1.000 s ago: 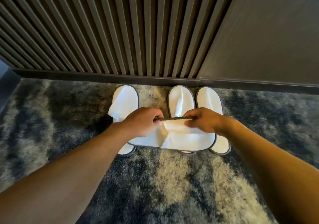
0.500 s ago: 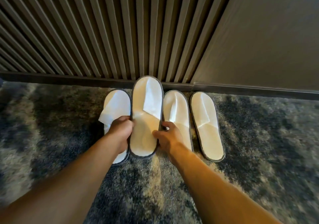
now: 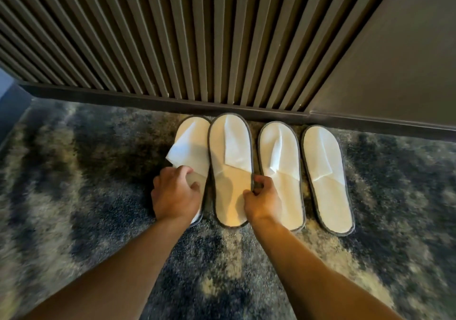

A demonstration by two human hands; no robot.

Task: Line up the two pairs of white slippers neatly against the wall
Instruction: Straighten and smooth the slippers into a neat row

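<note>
Two pairs of white slippers with grey rims lie side by side on the carpet, toes toward the wall's dark skirting (image 3: 158, 98). The leftmost slipper (image 3: 191, 135) has its strap folded out to the left. My left hand (image 3: 175, 193) lies over its heel half, fingers curled at the strap and thumb on the sole. My right hand (image 3: 262, 200) pinches the right rim of the second slipper (image 3: 230, 171), thumb on the sole. The third slipper (image 3: 281, 169) and the rightmost slipper (image 3: 325, 179) lie flat and untouched.
A ribbed brown wall panel (image 3: 187, 35) rises behind the slippers, with a smooth dark panel (image 3: 394, 60) to its right. Mottled blue-grey carpet (image 3: 86, 184) covers the floor on all sides. A step or edge (image 3: 9, 102) shows at the far left.
The slipper held crosswise in both hands was turned toe-to-wall and laid down between the others. My left hand has shifted onto the leftmost slipper; my right stays on the second slipper's rim.
</note>
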